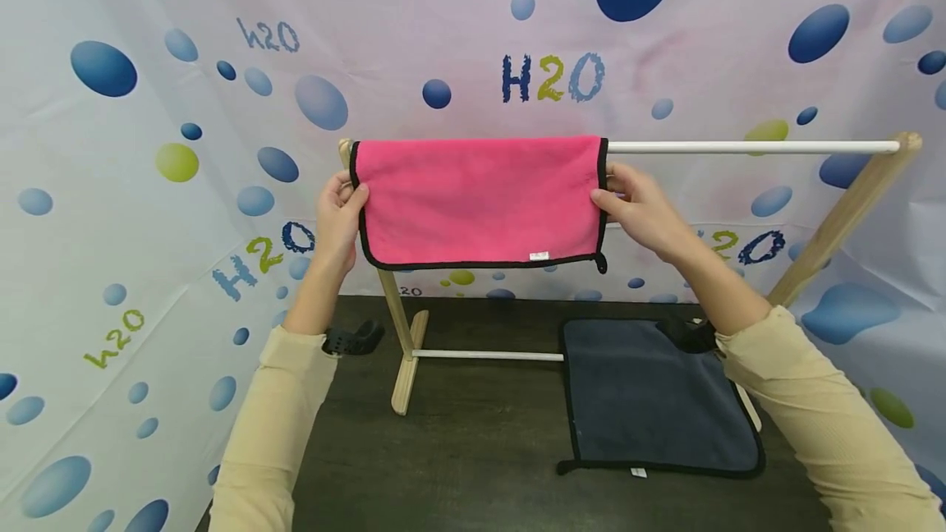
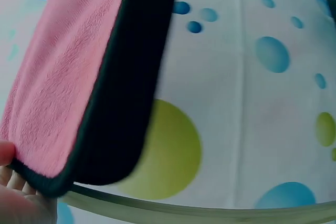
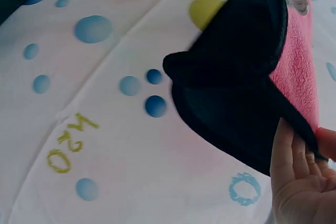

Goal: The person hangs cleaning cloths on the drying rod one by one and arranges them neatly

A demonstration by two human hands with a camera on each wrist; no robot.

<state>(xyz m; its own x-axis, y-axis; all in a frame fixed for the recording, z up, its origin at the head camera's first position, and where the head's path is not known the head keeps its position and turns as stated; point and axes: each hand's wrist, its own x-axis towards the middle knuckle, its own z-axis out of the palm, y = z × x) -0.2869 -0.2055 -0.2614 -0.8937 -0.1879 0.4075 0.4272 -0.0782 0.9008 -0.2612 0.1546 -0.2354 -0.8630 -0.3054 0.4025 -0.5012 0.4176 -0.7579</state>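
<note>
A pink cloth [image 1: 480,204] with a black border hangs over the white top rod [image 1: 746,147] of a wooden rack, toward its left end. My left hand [image 1: 338,218] pinches the cloth's left edge, thumb in front and fingers behind. On the opposite edge, my right hand [image 1: 646,210] pinches it the same way. A small white tag and a black corner loop show along the lower hem. In the right wrist view, the cloth [image 3: 299,61] parts from a dark layer behind it, held between thumb and fingers.
A dark grey cloth [image 1: 658,401] with black edging lies flat on the dark wood surface [image 1: 443,466], lower right. Wooden rack legs [image 1: 402,384] and a lower white bar [image 1: 488,355] stand beneath the pink cloth. Behind hangs a white curtain [image 1: 414,15] with blue and green spots.
</note>
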